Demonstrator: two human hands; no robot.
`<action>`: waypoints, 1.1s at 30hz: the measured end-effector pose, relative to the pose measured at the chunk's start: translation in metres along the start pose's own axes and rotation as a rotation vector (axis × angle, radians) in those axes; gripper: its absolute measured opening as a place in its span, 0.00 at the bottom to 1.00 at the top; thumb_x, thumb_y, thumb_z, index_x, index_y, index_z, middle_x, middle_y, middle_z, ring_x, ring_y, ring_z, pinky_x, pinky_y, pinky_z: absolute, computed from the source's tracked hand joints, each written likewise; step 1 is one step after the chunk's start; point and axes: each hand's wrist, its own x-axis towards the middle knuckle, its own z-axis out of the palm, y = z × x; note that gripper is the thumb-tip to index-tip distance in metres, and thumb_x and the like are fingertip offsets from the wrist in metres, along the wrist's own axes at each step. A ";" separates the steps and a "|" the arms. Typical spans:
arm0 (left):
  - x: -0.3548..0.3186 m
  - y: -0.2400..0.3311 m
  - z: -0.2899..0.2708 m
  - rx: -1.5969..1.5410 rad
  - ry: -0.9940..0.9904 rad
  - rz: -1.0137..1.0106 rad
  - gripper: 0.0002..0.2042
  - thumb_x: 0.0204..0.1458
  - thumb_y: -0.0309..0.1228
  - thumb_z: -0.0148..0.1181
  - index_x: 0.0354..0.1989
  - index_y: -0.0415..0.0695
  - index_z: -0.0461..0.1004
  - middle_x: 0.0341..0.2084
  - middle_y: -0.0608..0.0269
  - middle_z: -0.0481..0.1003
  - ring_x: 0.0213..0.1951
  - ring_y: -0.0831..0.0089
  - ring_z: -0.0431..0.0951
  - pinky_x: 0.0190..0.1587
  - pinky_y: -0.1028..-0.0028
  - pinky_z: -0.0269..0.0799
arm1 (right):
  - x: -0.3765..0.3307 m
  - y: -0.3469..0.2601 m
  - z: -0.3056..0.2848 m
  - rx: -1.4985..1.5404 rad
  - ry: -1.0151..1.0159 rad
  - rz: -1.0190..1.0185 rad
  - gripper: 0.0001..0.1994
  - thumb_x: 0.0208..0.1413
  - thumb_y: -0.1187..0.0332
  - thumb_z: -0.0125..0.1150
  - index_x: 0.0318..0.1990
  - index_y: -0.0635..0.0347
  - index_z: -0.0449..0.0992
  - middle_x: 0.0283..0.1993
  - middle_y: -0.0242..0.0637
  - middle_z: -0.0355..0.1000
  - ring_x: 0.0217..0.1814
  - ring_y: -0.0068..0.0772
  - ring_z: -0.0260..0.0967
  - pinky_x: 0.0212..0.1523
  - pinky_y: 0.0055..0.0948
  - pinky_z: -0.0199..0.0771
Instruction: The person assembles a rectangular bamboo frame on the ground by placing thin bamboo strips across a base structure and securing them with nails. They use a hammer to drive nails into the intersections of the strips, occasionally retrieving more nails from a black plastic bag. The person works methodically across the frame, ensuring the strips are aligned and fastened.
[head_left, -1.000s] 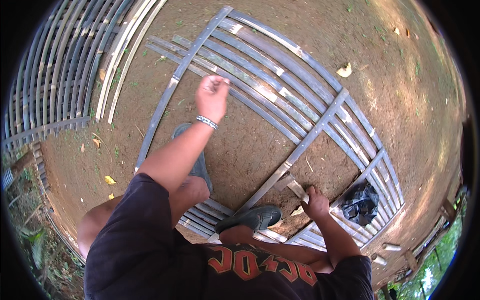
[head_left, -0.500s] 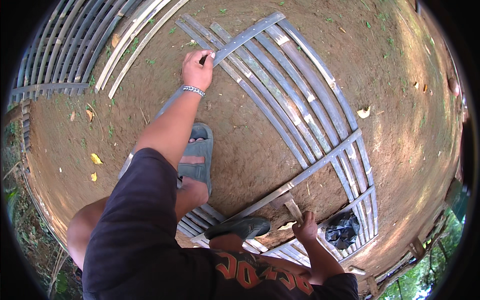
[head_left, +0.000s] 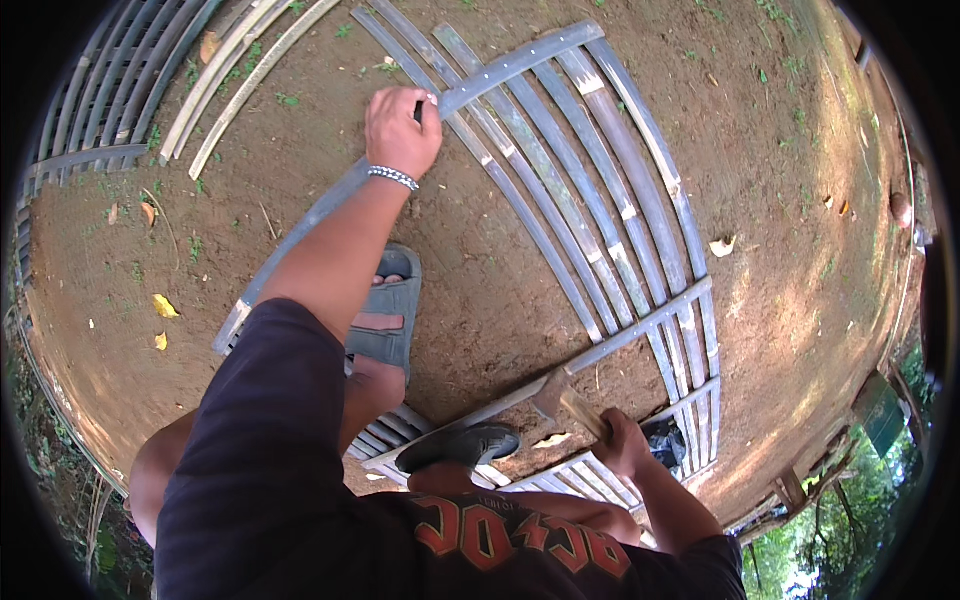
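A panel of grey bamboo slats (head_left: pixel 600 200) lies flat on bare dirt in front of me. My left hand (head_left: pixel 400 130), with a beaded bracelet on the wrist, reaches forward and rests on the long diagonal cross slat (head_left: pixel 520 65), its fingers pinched on a small dark piece I cannot identify. Low at the right, my right hand (head_left: pixel 622 442) grips the wooden handle of a hammer (head_left: pixel 560 398), whose head hovers just above the near cross slat (head_left: pixel 640 330). My feet in grey sandals (head_left: pixel 385 310) stand on the dirt and on the panel's near edge.
A second slat panel (head_left: pixel 95 95) lies at the upper left, with loose pale strips (head_left: pixel 240 80) beside it. Close to my right hand sits a black bag (head_left: pixel 668 440). Dry leaves dot the dirt, and green plants grow at the lower right.
My left hand has stretched farther out along the diagonal cross slat and now stays there. The right hand with the hammer has kept low by the near cross slat.
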 end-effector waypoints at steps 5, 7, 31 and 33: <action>-0.003 -0.010 0.005 -0.017 0.030 -0.004 0.04 0.54 0.30 0.64 0.32 0.44 0.79 0.33 0.58 0.83 0.40 0.54 0.80 0.48 0.57 0.75 | 0.032 -0.042 -0.019 0.015 0.030 -0.138 0.22 0.43 0.68 0.65 0.47 0.62 0.69 0.40 0.56 0.73 0.42 0.61 0.75 0.44 0.50 0.75; -0.004 -0.012 0.005 0.026 0.054 -0.016 0.05 0.54 0.32 0.63 0.32 0.45 0.80 0.34 0.60 0.83 0.40 0.55 0.80 0.50 0.57 0.73 | 0.043 -0.064 -0.021 0.066 0.005 -0.144 0.23 0.43 0.68 0.65 0.49 0.62 0.69 0.39 0.57 0.73 0.41 0.63 0.74 0.43 0.51 0.74; -0.007 -0.017 0.008 0.010 0.111 0.012 0.04 0.53 0.30 0.64 0.31 0.45 0.76 0.36 0.65 0.85 0.40 0.58 0.81 0.51 0.58 0.72 | 0.082 -0.099 0.030 0.208 0.134 -0.212 0.24 0.43 0.69 0.68 0.50 0.61 0.71 0.45 0.55 0.74 0.47 0.61 0.75 0.47 0.48 0.76; -0.008 -0.018 0.005 0.005 0.101 0.009 0.04 0.53 0.30 0.64 0.31 0.45 0.76 0.37 0.64 0.85 0.39 0.58 0.81 0.50 0.58 0.73 | 0.087 -0.109 0.029 0.150 0.198 -0.314 0.24 0.44 0.70 0.68 0.51 0.61 0.70 0.47 0.56 0.73 0.48 0.62 0.74 0.48 0.48 0.76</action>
